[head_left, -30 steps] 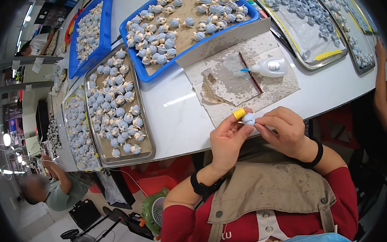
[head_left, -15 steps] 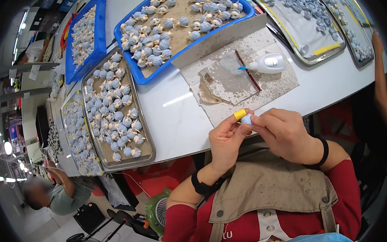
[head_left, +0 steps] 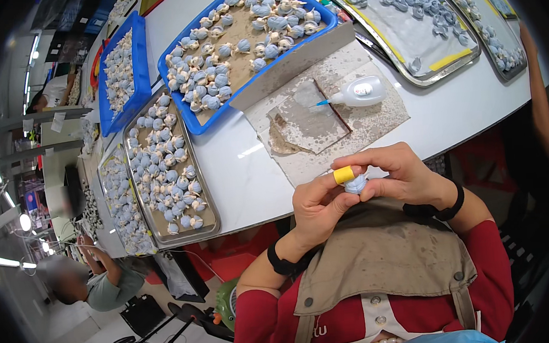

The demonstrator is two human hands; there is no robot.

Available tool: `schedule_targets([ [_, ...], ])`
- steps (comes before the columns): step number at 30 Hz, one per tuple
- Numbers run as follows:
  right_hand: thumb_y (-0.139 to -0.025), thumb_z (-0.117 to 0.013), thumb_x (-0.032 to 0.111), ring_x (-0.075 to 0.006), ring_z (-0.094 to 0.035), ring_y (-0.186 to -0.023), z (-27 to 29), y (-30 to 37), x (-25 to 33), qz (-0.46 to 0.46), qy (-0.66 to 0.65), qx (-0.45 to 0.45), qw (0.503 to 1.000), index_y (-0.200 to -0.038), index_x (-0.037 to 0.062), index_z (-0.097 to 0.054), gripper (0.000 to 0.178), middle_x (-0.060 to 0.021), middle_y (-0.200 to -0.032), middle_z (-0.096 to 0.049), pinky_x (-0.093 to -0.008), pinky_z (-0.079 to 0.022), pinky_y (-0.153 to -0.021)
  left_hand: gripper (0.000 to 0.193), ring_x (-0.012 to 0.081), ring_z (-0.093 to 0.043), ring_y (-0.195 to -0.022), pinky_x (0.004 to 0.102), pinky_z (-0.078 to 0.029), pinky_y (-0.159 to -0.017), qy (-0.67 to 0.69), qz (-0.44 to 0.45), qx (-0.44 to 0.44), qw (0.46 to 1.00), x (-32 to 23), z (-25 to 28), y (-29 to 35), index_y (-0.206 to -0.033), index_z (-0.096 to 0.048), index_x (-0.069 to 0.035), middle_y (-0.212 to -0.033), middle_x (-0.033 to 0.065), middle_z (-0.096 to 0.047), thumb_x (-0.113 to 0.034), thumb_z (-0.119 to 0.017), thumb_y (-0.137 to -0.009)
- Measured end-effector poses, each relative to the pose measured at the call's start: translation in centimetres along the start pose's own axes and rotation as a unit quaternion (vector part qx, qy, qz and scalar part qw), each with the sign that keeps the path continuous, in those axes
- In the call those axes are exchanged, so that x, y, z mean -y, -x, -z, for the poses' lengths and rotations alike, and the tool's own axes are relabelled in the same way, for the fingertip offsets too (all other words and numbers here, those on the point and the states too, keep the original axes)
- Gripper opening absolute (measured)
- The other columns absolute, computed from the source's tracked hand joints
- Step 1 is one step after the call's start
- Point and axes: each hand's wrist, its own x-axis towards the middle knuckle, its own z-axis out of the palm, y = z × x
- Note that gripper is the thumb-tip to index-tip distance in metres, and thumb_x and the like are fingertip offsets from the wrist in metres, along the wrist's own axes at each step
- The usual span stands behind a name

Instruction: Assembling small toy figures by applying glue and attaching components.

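Note:
Just off the table's front edge, a small light-blue ribbed figurine part (head_left: 356,184) is pinched between my two hands. My left hand (head_left: 317,208) grips it from the left by thumb and index finger, with a yellow band (head_left: 344,175) wrapped round that index fingertip. From the right, the thumb and bent fingers of my right hand (head_left: 407,177) close on the same part. Much of its surface is hidden by the fingers. Beyond my hands, a white squeeze bottle (head_left: 365,92) with a thin blue tip lies sideways across a dark red stick (head_left: 335,108) on stained cardboard (head_left: 378,124).
A blue tray (head_left: 199,127) of blue-and-cream figurines stands behind the cardboard. Left of it are a metal tray (head_left: 212,229) of similar pieces and another blue tray (head_left: 145,79). A metal tray (head_left: 429,86) with blue petal-like pieces lies far right. Other people (head_left: 105,285) sit nearby.
My right-hand fingers have spread and arched over the top of the blue part, which has dropped slightly toward me. The view has shifted a little.

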Motion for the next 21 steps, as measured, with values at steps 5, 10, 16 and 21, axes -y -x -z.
schedule_targets([
  [5, -0.073, -0.068, 0.007, -0.0169, -0.062, -0.083, -0.3, 0.3, 1.5, 0.032, 0.046, -0.011, 0.998, -0.109, 0.0031, -0.059, 0.037, -0.01, -0.093, -0.064, -0.0257, -0.048, -0.076, 0.026, 0.0195, -0.062, -0.09, 0.0293, -0.049, -0.081, -0.128, 0.021, 0.031, 0.991, -2.2, -0.7, 0.0, -0.105, -0.058, 0.004, -0.1, 0.0138, -0.063, -0.003, -0.063, -0.08],
  [10, -0.075, -0.066, 0.007, -0.015, -0.06, -0.09, -1.0, 0.5, 0.3, 0.015, -0.008, -0.042, 0.999, -0.106, 0.0001, -0.059, 0.032, -0.01, -0.1, -0.063, -0.0264, -0.047, -0.077, 0.025, 0.0144, -0.063, -0.081, 0.0239, -0.049, -0.073, -0.225, 0.029, 0.025, 0.974, -3.8, -0.6, -0.9, -0.101, -0.063, 0.0, -0.091, 0.011, -0.066, -0.006, -0.066, -0.077],
  [16, -0.076, -0.065, 0.006, -0.0145, -0.061, -0.085, -0.6, -1.6, 0.9, 0.037, 0.058, -0.112, 0.991, -0.113, 0.0026, -0.055, 0.039, -0.0098, -0.089, -0.066, -0.0277, -0.044, -0.082, 0.023, 0.0177, -0.061, -0.058, 0.0277, -0.046, -0.052, -0.691, -0.026, -0.19, 0.697, -8.5, 9.3, 2.1, -0.087, -0.064, -0.003, -0.068, 0.0103, -0.062, -0.019, -0.07, -0.072],
  [21, -0.078, -0.063, 0.005, -0.0146, -0.061, -0.077, 2.1, -2.1, 0.4, 0.069, 0.239, -0.188, 0.95, -0.103, 0.0008, -0.06, 0.025, -0.0083, -0.082, -0.065, -0.0249, -0.045, -0.071, 0.032, 0.0298, -0.061, -0.07, 0.0394, -0.046, -0.06, -0.863, 0.069, -0.23, 0.445, -14.6, 17.0, 0.3, -0.087, -0.063, -0.006, -0.077, 0.013, -0.063, -0.034, -0.068, -0.071],
])
